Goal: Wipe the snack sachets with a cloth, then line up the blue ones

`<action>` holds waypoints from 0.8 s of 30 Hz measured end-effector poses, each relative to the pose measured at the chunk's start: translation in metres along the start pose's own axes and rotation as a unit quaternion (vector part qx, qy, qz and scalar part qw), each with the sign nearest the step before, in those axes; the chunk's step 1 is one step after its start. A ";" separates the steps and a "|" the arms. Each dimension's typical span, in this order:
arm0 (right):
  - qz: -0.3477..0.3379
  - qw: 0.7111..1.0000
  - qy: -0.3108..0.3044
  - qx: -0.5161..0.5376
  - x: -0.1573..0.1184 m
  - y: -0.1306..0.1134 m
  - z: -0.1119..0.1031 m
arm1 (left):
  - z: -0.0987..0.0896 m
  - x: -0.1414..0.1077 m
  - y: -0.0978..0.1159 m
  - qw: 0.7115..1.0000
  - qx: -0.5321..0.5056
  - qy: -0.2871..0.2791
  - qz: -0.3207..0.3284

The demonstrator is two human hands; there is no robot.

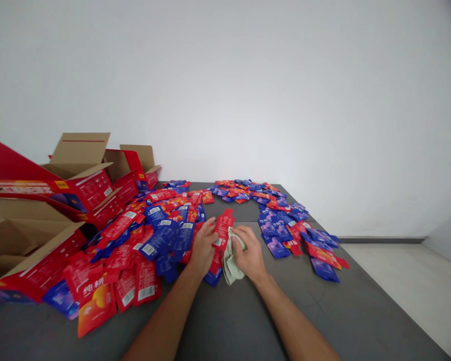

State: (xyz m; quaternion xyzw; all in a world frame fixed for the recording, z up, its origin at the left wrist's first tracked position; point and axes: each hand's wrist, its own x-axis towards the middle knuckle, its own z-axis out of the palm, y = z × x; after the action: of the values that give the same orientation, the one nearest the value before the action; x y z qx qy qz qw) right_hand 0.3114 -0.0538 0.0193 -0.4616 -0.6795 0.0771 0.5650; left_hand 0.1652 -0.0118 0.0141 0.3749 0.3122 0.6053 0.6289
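A red pouch (224, 225) with white print stands tilted up between my hands, its narrow spout end pointing away from me. My left hand (204, 245) pinches its left edge. In my right hand (249, 252) a pale green cloth (230, 265) is bunched, its folds pressed against the pouch's right side and hanging toward the table. Left of my left hand lies a heap of red and blue pouches (161, 238), many with barcodes showing. Part of another red pouch and a blue one lie beneath my hands.
Open red cardboard boxes (97, 188) with brown insides line the left side. More red and blue pouches (281, 223) spread in a curve along the back and right of the dark grey table (225, 321). Behind it stands a white wall (270, 90); the table's right edge drops to a pale floor.
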 end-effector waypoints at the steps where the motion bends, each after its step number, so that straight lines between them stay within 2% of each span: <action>1: -0.005 1.000 0.001 0.005 0.000 -0.002 0.001 | -0.001 0.000 -0.002 1.000 0.005 -0.009 -0.003; 6: -0.027 0.999 -0.011 0.029 -0.004 -0.012 0.007 | 0.009 -0.006 -0.014 0.995 0.005 -0.070 -0.069; 10: -0.028 0.999 -0.030 0.022 -0.005 -0.012 0.011 | 0.021 -0.011 -0.013 0.995 -0.048 -0.017 -0.087; 12: -0.022 1.000 -0.012 0.003 -0.004 -0.006 0.009 | 0.023 -0.012 -0.012 0.994 -0.055 -0.017 -0.096; 16: 0.021 0.997 0.067 -0.043 0.002 0.008 0.001 | 0.022 -0.015 -0.013 0.989 -0.034 -0.078 -0.118; 18: 0.032 0.995 0.079 -0.055 0.003 0.011 -0.001 | 0.022 -0.017 -0.015 0.989 -0.025 -0.093 -0.111; 21: 0.018 0.998 0.046 -0.045 0.001 0.004 0.001 | 0.023 -0.016 -0.019 0.994 -0.025 -0.072 -0.083; 24: -0.010 0.999 -0.026 -0.027 -0.004 -0.012 0.006 | 0.021 -0.014 -0.019 0.998 -0.008 -0.030 -0.049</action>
State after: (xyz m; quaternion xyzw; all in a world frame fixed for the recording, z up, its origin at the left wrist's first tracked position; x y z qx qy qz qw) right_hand 0.2997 -0.0610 0.0222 -0.4675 -0.7006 0.0646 0.5352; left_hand 0.1920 -0.0274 0.0084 0.3723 0.3067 0.5645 0.6698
